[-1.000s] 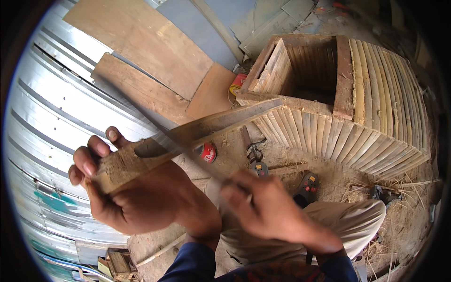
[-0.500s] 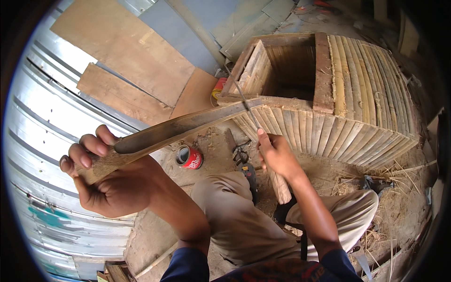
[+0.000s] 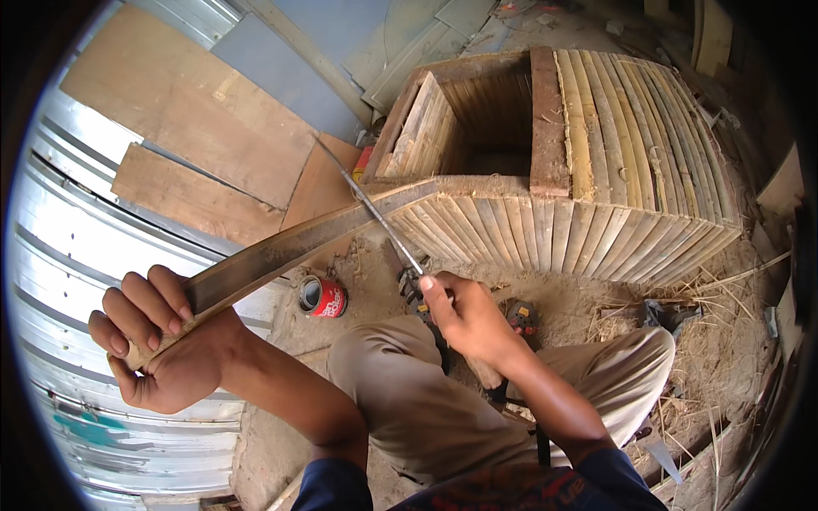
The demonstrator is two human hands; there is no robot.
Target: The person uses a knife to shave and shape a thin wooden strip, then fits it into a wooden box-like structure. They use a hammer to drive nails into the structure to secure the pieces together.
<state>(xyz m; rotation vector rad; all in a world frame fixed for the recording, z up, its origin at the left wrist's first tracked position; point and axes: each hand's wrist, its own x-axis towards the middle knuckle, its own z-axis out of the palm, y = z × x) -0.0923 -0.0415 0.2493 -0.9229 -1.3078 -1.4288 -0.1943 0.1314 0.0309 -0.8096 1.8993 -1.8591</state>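
My left hand [image 3: 175, 349] is wrapped round the near end of a long split bamboo piece [image 3: 273, 252], its hollow side facing up. The far end of the bamboo rests against the near left corner of a crate-like box [image 3: 550, 234] clad in bamboo slats. My right hand [image 3: 470, 322] grips a long, narrow-bladed knife; its wooden handle [image 3: 484, 371] sticks out below my fist. The thin knife blade [image 3: 394, 232] slants up and left across the bamboo, over its far part. Whether the edge touches the bamboo I cannot tell.
A red tin can [image 3: 331, 301] stands on the dirt floor left of my knees. Plywood sheets [image 3: 192, 111] lean against the corrugated metal wall [image 3: 77, 264] on the left. Dry straw-like scraps [image 3: 694, 392] litter the right. The box has a square opening [image 3: 498, 128] on top.
The knife has slid down the bamboo toward me, from near its far end, and my right hand has moved down and left. My left hand keeps its hold. The whole view has shifted slightly.
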